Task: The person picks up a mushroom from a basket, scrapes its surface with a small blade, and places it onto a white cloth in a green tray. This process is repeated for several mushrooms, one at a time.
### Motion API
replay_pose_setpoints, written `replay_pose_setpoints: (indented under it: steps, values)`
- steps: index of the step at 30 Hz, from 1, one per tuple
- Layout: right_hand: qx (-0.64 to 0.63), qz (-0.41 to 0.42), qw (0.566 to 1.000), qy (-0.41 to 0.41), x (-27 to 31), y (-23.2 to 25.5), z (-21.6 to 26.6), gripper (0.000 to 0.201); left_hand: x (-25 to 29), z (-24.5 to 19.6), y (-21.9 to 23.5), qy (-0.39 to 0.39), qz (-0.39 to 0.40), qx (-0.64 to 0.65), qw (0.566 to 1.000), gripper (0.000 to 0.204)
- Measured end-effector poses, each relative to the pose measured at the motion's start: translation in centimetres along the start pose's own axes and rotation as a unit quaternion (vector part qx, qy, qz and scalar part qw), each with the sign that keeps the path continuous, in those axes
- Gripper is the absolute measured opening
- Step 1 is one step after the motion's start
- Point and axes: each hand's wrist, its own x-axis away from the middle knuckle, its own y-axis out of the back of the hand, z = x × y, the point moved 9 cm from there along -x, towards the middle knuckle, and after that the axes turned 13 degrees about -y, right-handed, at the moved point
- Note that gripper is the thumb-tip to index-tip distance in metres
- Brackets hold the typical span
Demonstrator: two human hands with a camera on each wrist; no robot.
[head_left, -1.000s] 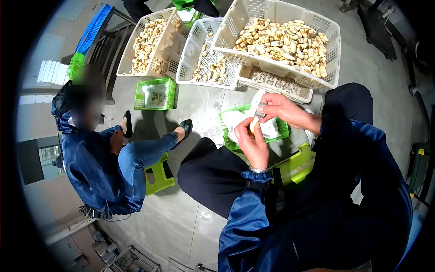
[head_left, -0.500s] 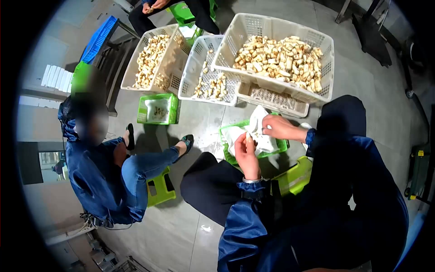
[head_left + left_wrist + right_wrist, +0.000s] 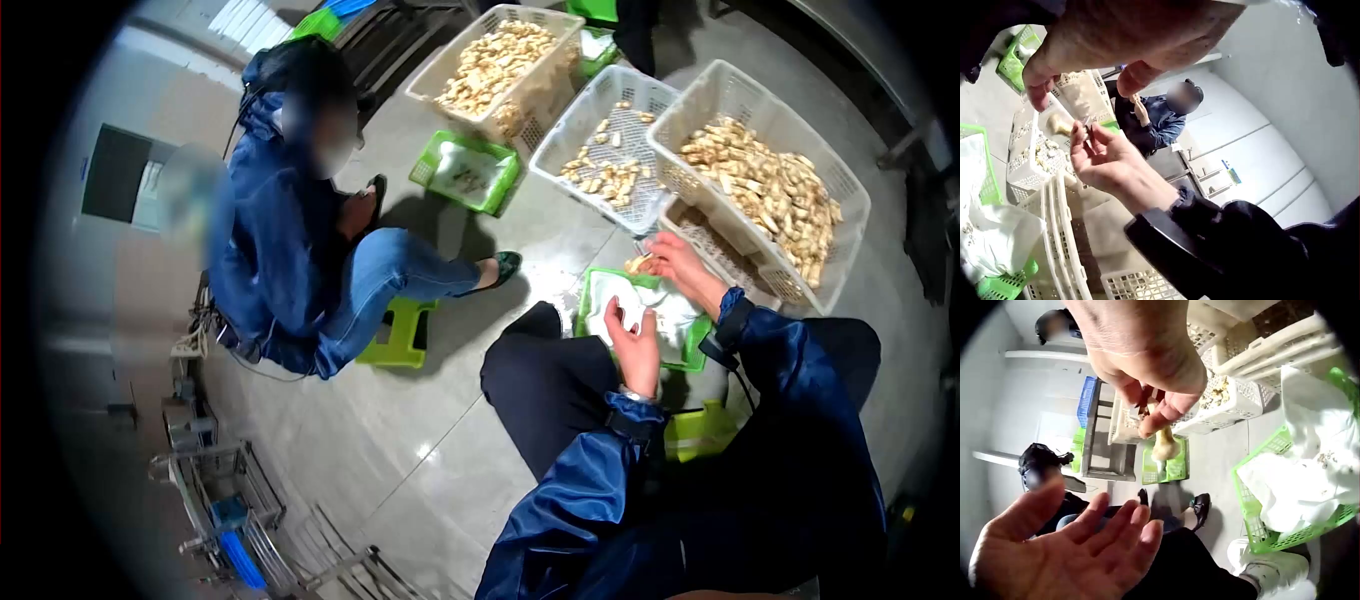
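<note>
My right hand (image 3: pixel 688 272) pinches a pale mushroom (image 3: pixel 637 264) above the back edge of a green basket (image 3: pixel 583 305) lined with white cloth. In the right wrist view the mushroom (image 3: pixel 1166 447) hangs bulb end down from the fingertips of the right hand (image 3: pixel 1147 356), a small grey piece (image 3: pixel 1135 413) beside them. My left hand (image 3: pixel 636 352) is nearer my body, apart from the mushroom, thumb and fingers spread and holding nothing. Its palm faces up in the right wrist view, the left hand (image 3: pixel 1079 553) being at lower left.
Behind the basket stand white crates: a large one (image 3: pixel 850 245) full of mushrooms, a sparser one (image 3: pixel 548 150), and another full one (image 3: pixel 425 85). A second green basket (image 3: pixel 428 160) sits left of them. A seated person (image 3: pixel 285 235) is at left, by a green stool (image 3: pixel 405 335).
The mushroom has passed from my left fingers to my right hand. The hands have drawn apart, and the left has opened. The head view has turned, shifting the crates rightward in it.
</note>
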Motion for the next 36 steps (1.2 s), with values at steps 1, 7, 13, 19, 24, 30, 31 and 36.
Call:
replay_pose_setpoints:
  steps: [1,7,13,19,24,30,31,36]
  values:
    - [-0.009,-0.024,1.000,0.018,-2.0,0.7,0.4,0.014,0.0,0.3,0.0,0.005,-0.006,0.011,1.000,0.050]
    - [-0.035,-0.082,0.991,0.100,-5.2,0.8,4.7,0.014,0.3,1.3,-2.0,0.049,0.135,0.013,0.990,0.032]
    - [0.056,-0.054,0.994,0.076,1.0,2.5,8.4,0.013,1.5,0.6,-4.3,0.128,0.208,0.099,0.965,0.025]
    - [0.239,0.044,0.968,-0.071,9.2,0.4,1.4,0.022,1.6,0.8,-4.6,0.141,0.177,0.090,0.970,0.039]
    - [0.282,0.067,0.953,-0.094,10.8,0.2,-2.7,0.021,2.5,3.0,-3.9,0.181,0.204,0.067,0.960,0.022]
    - [0.210,-0.055,0.976,-0.020,10.6,5.5,4.9,0.022,2.3,4.2,-3.0,0.185,0.196,0.064,0.961,0.018]
    - [0.236,-0.101,0.966,0.009,10.9,6.9,7.5,0.022,2.2,4.1,-3.0,0.173,0.199,0.056,0.963,0.018]
    - [0.578,-0.328,0.730,0.160,12.2,15.1,17.1,0.016,2.0,3.2,-3.7,-0.154,0.329,-0.325,0.873,0.024]
